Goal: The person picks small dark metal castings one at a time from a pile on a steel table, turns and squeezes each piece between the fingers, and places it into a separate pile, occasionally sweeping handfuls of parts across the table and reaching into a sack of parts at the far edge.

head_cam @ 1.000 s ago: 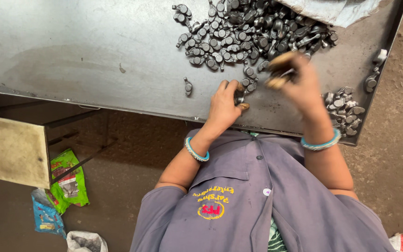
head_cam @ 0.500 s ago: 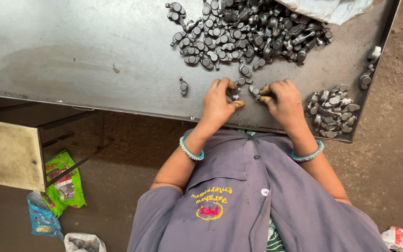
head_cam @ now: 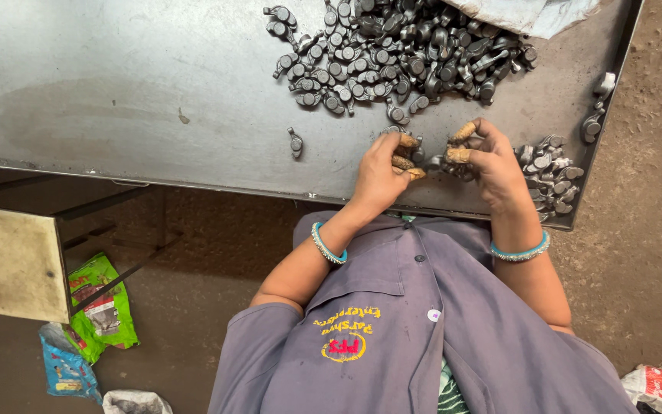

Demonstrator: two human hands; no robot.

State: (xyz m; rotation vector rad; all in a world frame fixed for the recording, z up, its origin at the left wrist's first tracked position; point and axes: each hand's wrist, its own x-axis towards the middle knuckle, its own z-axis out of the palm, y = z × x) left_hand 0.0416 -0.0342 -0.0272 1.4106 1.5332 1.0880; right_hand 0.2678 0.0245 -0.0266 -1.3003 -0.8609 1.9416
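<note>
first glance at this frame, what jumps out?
The big pile of small dark metal parts at the far side of the grey metal table, with a smaller heap near its right edge. At the near edge, the left hand and right hand meet over a few parts, fingertips in orange-brown covers. One stray part lies alone left of the hands.

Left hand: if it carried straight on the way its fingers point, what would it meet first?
Likely the near edge of the big heap of dark metal parts; the left hand points up the table, though depth is unclear.
</note>
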